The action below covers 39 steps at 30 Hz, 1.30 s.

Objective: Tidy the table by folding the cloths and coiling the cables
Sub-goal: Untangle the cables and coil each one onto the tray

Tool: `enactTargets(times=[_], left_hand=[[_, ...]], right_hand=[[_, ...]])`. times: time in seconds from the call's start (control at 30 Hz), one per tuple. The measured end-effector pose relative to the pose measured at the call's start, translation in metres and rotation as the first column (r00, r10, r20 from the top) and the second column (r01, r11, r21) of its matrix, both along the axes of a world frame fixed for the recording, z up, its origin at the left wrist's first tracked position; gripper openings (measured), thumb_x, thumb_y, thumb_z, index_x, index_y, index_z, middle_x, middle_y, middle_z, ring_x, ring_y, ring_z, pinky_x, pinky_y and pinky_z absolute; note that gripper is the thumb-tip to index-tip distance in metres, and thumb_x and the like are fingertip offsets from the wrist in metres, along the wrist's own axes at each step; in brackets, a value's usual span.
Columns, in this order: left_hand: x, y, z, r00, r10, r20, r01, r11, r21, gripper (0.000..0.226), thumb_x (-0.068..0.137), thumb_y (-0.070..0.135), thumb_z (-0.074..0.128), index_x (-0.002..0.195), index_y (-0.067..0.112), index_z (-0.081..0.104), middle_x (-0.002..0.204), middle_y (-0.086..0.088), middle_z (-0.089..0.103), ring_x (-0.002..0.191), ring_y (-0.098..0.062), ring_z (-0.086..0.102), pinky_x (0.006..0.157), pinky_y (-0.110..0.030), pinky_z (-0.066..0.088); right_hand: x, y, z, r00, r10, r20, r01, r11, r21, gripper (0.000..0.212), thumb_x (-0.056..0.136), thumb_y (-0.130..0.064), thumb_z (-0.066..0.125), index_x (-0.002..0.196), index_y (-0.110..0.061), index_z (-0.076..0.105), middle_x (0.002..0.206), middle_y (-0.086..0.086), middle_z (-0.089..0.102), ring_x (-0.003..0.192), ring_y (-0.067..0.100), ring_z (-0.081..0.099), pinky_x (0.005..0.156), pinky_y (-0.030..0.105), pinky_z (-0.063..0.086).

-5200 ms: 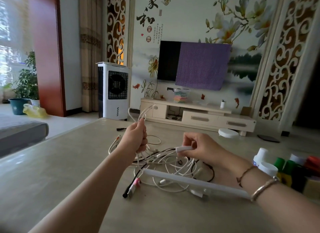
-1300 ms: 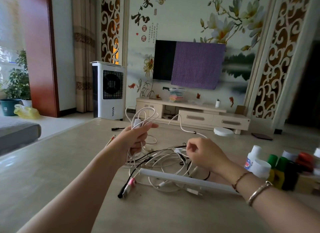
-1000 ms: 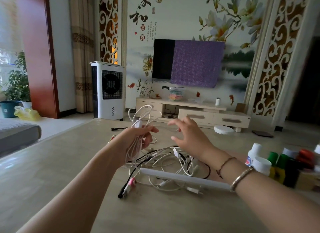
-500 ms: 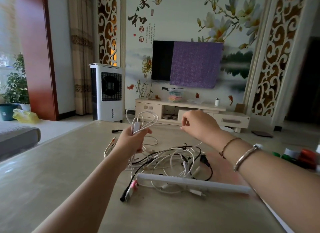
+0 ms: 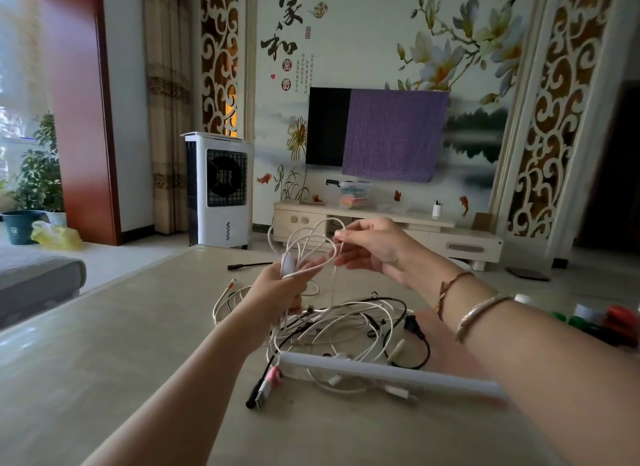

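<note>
Above the table middle, the left hand grips looped white cable with its inline switch; the right hand seems to pinch one strand. The cable tangle lies beneath, beside a white tube.

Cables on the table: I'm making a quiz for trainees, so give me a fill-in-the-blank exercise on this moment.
1. The left hand grips loops of a ____ cable.
2. The right hand pinches that cable ____ the tangle on the table.
3. A white tube lies on the ____ edge of the tangle.
4. The cable end by the tube's left tip is ____.

Missing words: white; above; near; pink
</note>
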<state>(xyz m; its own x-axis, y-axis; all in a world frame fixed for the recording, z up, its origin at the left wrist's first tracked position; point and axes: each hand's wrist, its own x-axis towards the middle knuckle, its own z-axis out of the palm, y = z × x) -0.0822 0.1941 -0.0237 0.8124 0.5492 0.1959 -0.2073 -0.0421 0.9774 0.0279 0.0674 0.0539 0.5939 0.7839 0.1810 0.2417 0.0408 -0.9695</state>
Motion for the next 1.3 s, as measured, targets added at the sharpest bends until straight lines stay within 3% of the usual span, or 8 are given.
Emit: enactTargets(times=[0.23, 0.33, 0.5, 0.7, 0.93, 1.03, 1.13, 1.3], left_hand=[[-0.008, -0.012, 0.005, 0.999, -0.041, 0.001, 0.040, 0.985, 0.170, 0.036, 0.067, 0.042, 0.080, 0.079, 0.012, 0.065, 0.050, 0.010, 0.055, 0.045, -0.002, 0.047, 0.046, -0.015, 0.042], [-0.003, -0.009, 0.003, 1.000, -0.022, 0.020, 0.019, 0.988, 0.154, 0.021, 0.076, 0.033, 0.077, 0.066, 0.017, 0.068, 0.049, 0.008, 0.053, 0.046, -0.005, 0.045, 0.050, -0.018, 0.043], [0.000, -0.004, -0.003, 1.000, -0.008, 0.002, 0.008, 0.994, 0.107, 0.022, 0.083, 0.032, 0.069, 0.085, 0.010, 0.068, 0.055, 0.009, 0.056, 0.053, -0.006, 0.046, 0.060, -0.022, 0.043], [-0.007, 0.004, 0.003, 0.982, -0.116, 0.146, 0.147, 0.963, -0.228, 0.030, 0.076, 0.025, 0.068, 0.098, 0.006, 0.061, 0.077, -0.003, 0.066, 0.072, -0.014, 0.061, 0.083, -0.030, 0.052], [-0.014, 0.004, 0.011, 0.952, -0.145, 0.270, 0.236, 0.908, -0.346, 0.015, 0.090, 0.023, 0.062, 0.085, 0.009, 0.060, 0.076, -0.005, 0.064, 0.055, -0.013, 0.060, 0.055, -0.028, 0.054], [-0.014, 0.002, 0.013, 0.910, -0.251, 0.330, 0.365, 0.862, -0.352, 0.014, 0.087, 0.024, 0.062, 0.086, 0.011, 0.056, 0.071, -0.001, 0.059, 0.045, -0.006, 0.051, 0.051, -0.022, 0.052], [-0.015, 0.003, 0.012, 0.884, -0.339, 0.322, 0.440, 0.835, -0.330, 0.015, 0.089, 0.025, 0.059, 0.084, 0.011, 0.055, 0.067, 0.001, 0.054, 0.041, -0.002, 0.045, 0.045, -0.016, 0.047], [-0.016, 0.009, 0.008, 0.951, -0.186, 0.249, 0.280, 0.859, -0.428, 0.019, 0.091, 0.021, 0.057, 0.077, 0.009, 0.053, 0.059, -0.001, 0.052, 0.036, -0.003, 0.042, 0.035, -0.014, 0.040]], right_hand=[[-0.008, 0.003, -0.004, 0.985, 0.170, -0.041, -0.171, 0.985, -0.018, 0.007, 0.091, -0.004, 0.061, 0.090, -0.002, 0.054, 0.093, 0.025, 0.070, 0.075, 0.027, 0.069, 0.070, 0.032, 0.059], [-0.005, 0.006, -0.009, 0.984, 0.107, 0.139, -0.093, 0.991, -0.100, 0.014, 0.083, -0.012, 0.072, 0.078, -0.013, 0.058, 0.083, 0.008, 0.066, 0.072, 0.013, 0.056, 0.069, 0.028, 0.044], [-0.005, 0.006, -0.013, 0.967, 0.054, 0.251, -0.022, 0.992, -0.127, 0.016, 0.075, -0.025, 0.078, 0.080, -0.019, 0.064, 0.078, -0.007, 0.062, 0.074, 0.005, 0.047, 0.063, 0.026, 0.030], [0.007, -0.003, -0.041, 0.976, 0.112, 0.188, -0.092, 0.989, -0.113, 0.031, 0.081, -0.028, 0.070, 0.108, -0.025, 0.055, 0.109, -0.003, 0.060, 0.087, 0.010, 0.056, 0.070, 0.022, 0.043], [-0.007, 0.016, -0.089, 0.807, 0.255, 0.533, -0.045, 0.926, -0.375, 0.023, 0.086, -0.025, 0.066, 0.098, -0.041, 0.053, 0.103, -0.004, 0.051, 0.079, 0.005, 0.052, 0.063, 0.012, 0.041], [-0.015, 0.024, -0.098, 0.843, 0.270, 0.465, -0.118, 0.936, -0.331, 0.016, 0.090, -0.019, 0.059, 0.085, -0.034, 0.057, 0.082, 0.000, 0.057, 0.069, 0.010, 0.053, 0.066, 0.022, 0.046], [-0.020, 0.029, -0.096, 0.895, 0.246, 0.373, -0.142, 0.948, -0.285, 0.032, 0.089, 0.005, 0.043, 0.088, -0.023, 0.060, 0.084, 0.001, 0.064, 0.060, -0.003, 0.054, 0.054, 0.011, 0.043], [-0.016, 0.021, -0.085, 0.984, 0.158, -0.080, -0.154, 0.987, 0.052, 0.032, 0.081, 0.008, 0.039, 0.095, -0.010, 0.061, 0.098, 0.009, 0.067, 0.094, 0.019, 0.060, 0.076, 0.029, 0.044]])
